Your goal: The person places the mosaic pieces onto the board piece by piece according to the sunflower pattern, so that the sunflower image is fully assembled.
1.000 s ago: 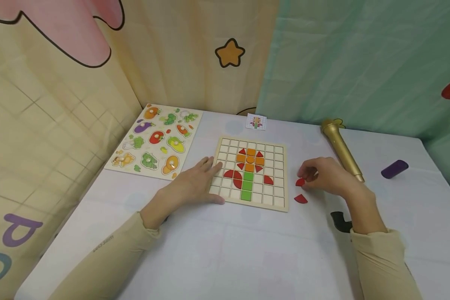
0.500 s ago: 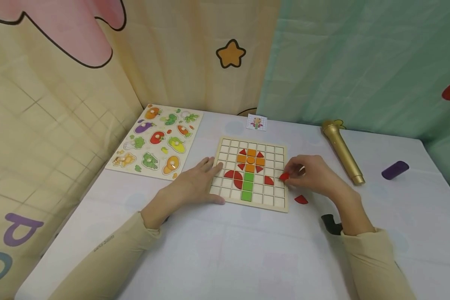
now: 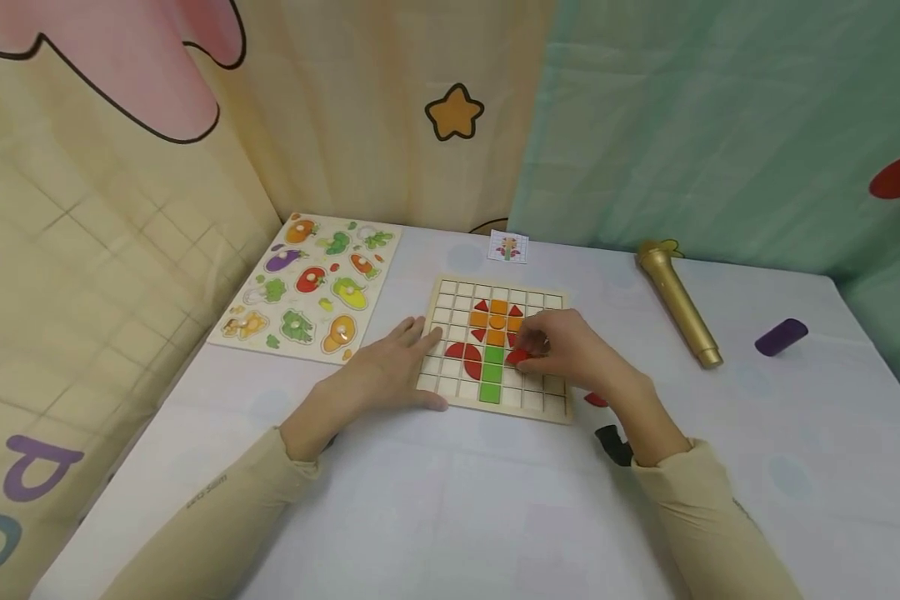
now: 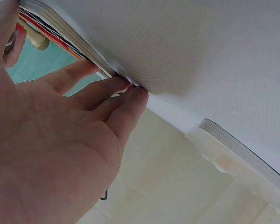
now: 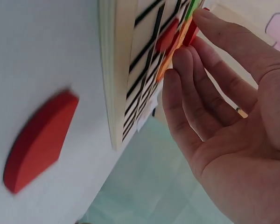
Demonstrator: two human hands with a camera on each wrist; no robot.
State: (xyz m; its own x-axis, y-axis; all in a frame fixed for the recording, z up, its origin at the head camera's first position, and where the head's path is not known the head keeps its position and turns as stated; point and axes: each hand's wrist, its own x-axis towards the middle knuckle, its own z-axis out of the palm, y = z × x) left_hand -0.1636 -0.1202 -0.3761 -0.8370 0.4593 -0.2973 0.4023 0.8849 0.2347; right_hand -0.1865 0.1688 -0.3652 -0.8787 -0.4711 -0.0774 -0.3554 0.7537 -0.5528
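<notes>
A wooden grid board [image 3: 558, 406] lies on the table, bearing a flower-like pattern of orange squares, red triangles, red quarter-circles and a green column [image 3: 491, 373]. My left hand [image 3: 378, 371] rests at the board's left edge, fingers extended; its fingertips touch the edge in the left wrist view. Over the board, my right hand [image 3: 577, 350] pinches a red quarter-circle piece [image 3: 516, 357] between thumb and fingers, just right of the green column. That piece [image 5: 191, 33] shows on edge in the right wrist view. Another red quarter-circle [image 5: 42, 140] lies on the table beside the board.
A vegetable knob puzzle [image 3: 253, 343] lies at the left. Behind the board is a small pattern card [image 3: 507, 247]. To the right lie a gold microphone-shaped object [image 3: 678, 304] and a purple cylinder [image 3: 782, 337]. Printed curtains [image 3: 645, 125] hang along the table's back edge.
My right hand has carried the red quarter-circle from the table right of the board leftward over the board to the green column. The left hand has stayed in place.
</notes>
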